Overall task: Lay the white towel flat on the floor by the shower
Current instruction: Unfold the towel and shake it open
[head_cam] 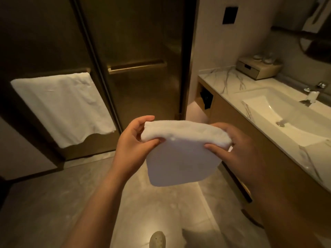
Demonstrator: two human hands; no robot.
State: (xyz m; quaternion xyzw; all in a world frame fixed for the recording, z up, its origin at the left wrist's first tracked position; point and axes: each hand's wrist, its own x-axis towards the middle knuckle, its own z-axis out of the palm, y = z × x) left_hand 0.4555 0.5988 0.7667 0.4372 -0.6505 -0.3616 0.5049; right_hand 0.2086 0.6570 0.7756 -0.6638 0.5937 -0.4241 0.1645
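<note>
I hold a folded white towel in the air in front of me, above the grey tiled floor. My left hand pinches its upper left corner, thumb on top. At the upper right corner my right hand grips the folded edge. The towel is still folded into a thick pad and hangs down from both hands. The glass shower door with a brass handle bar stands straight ahead, shut.
Another white towel hangs on a bar on the left glass panel. A marble vanity with a sink runs along the right. A box of toiletries sits on its far end. My foot in a slipper shows below.
</note>
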